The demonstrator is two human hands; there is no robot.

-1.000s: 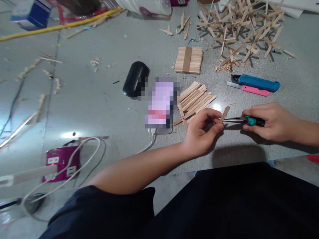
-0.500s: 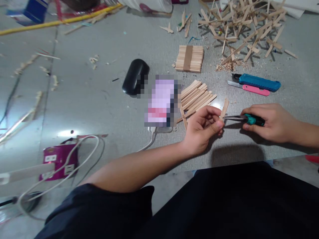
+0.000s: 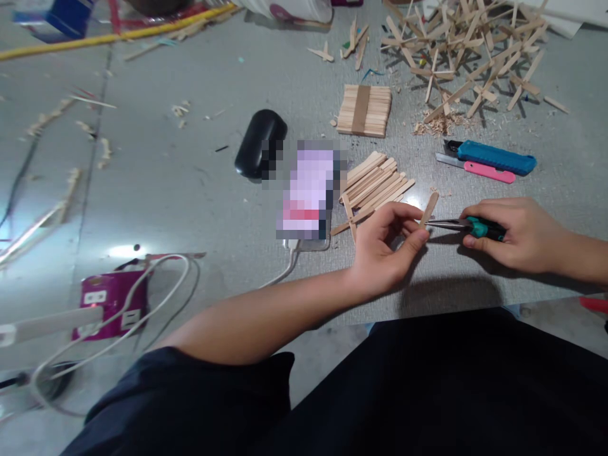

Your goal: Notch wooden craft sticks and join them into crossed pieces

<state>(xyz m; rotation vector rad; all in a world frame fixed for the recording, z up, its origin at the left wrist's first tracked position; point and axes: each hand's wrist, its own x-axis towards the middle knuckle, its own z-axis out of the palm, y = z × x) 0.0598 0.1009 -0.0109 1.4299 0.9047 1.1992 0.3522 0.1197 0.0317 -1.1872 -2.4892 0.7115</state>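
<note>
My left hand (image 3: 387, 247) pinches a short wooden ice-cream stick (image 3: 429, 209) between thumb and fingers, tilted upward. My right hand (image 3: 515, 233) is closed around the green-handled pliers (image 3: 468, 226), whose thin metal jaws meet the stick near my left fingertips. Just left of the hands lies a loose pile of sticks (image 3: 375, 187) on the grey floor.
A phone (image 3: 308, 193) on a white cable and a black case (image 3: 260, 147) lie to the left. A banded stick bundle (image 3: 363, 111), blue cutter (image 3: 496, 157) and pink cutter (image 3: 482, 171) lie beyond. A heap of glued stick crosses (image 3: 465, 47) fills the far right. A magenta power strip (image 3: 107, 304) sits near left.
The stick in my left fingers has wobbled slightly in angle against the pliers' jaws. Both hands stay in nearly the same place.
</note>
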